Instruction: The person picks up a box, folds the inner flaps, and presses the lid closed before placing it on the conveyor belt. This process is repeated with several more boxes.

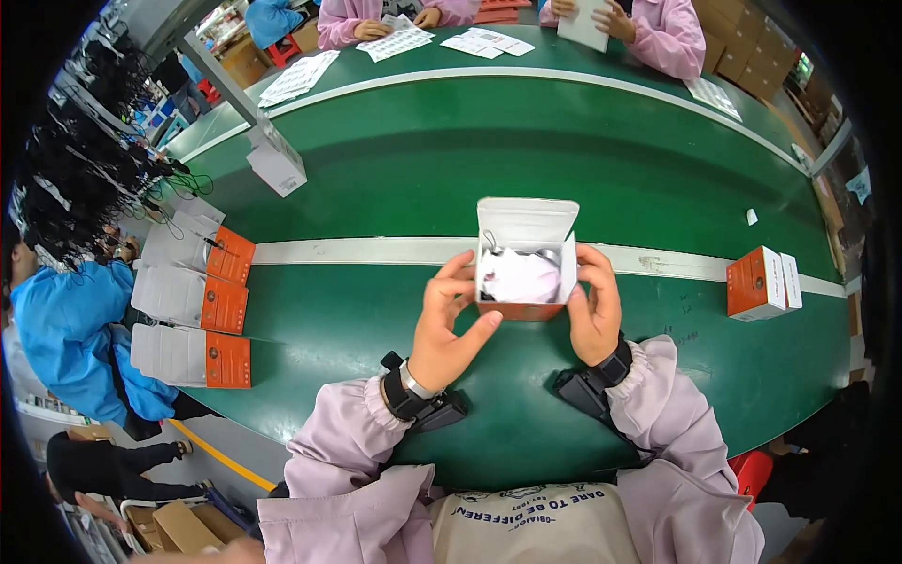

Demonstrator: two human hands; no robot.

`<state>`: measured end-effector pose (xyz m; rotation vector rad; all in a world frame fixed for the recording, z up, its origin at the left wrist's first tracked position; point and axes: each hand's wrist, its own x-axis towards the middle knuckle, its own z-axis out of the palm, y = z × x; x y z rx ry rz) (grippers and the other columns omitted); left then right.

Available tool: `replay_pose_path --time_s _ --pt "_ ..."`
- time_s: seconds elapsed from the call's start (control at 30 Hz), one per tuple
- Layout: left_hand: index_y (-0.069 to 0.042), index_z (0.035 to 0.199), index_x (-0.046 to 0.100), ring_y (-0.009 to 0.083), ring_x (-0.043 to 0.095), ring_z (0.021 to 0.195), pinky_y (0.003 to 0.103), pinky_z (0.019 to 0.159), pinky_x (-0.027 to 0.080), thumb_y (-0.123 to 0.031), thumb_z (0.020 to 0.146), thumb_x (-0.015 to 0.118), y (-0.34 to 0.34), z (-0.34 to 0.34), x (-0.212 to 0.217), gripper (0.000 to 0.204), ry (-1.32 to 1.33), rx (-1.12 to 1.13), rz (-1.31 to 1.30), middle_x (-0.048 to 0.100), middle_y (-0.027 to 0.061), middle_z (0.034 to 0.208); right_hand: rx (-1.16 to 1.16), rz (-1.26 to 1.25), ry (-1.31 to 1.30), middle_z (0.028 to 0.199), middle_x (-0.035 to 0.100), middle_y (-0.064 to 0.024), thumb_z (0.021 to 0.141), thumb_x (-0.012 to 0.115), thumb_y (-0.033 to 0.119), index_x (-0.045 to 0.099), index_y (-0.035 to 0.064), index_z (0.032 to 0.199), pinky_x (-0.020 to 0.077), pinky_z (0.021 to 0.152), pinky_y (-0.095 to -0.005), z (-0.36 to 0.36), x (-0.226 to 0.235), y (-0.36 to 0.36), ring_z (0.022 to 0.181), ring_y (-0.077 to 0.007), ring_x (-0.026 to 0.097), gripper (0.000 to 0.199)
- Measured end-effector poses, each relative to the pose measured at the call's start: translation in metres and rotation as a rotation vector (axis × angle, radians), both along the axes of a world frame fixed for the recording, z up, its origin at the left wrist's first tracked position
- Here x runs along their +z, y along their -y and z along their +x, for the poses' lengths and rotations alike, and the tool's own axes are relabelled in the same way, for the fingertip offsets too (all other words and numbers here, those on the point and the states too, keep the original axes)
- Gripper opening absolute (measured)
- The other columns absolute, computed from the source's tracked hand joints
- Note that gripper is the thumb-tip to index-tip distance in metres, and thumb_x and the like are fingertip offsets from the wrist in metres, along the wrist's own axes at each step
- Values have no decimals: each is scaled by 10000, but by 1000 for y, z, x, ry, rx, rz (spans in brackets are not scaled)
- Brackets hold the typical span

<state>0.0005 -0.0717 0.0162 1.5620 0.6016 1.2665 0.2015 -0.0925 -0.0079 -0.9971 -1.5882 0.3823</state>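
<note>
A small white-and-orange box [522, 311] stands in front of me with its white lid [528, 223] raised at the back. Inside lies a pale, shiny wrapped item [522, 277] with dark parts around its edges; what it holds is too blurred to name. My left hand [449, 329] grips the box's left side, the thumb near the front corner. On the opposite side, my right hand [594, 308] has its fingers and thumb against the right wall. Both wrists carry dark straps with black devices.
Several orange-and-white boxes [225, 305] with lids up line the left edge. Two closed boxes [757, 284] sit at right. A white rail [376, 250] crosses the green belt table [376, 188]. Black cables [85, 169] hang at left. Across, two people handle paper sheets [399, 39] and a white panel.
</note>
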Motion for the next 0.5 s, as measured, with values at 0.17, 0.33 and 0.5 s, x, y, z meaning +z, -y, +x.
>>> replay_pose_path --time_s 0.17,0.33,0.5 --pt "-69 1141 360 252 398 1082 338 877 355 -30 687 624 -24 -3 1 527 -91 -6 205 282 170 1253 153 59 -262 1187 354 -170 734 599 201 401 1 1094 270 923 -363 -14 13 -6 1095 -256 365 457" --pt "-63 1014 500 287 390 1105 362 879 360 -43 653 653 -32 -12 6 392 -245 -121 237 277 151 1262 129 -21 46 1222 327 -189 715 622 203 452 10 1055 280 920 -373 -11 21 -2 1122 -289 354 426" --pt "-50 900 563 319 383 1116 371 854 384 -67 612 694 -28 -7 14 317 -234 -103 301 357 136 1209 208 -5 61 1187 354 -181 710 632 205 460 26 1005 291 911 -398 -12 21 -2 1107 -319 369 385"
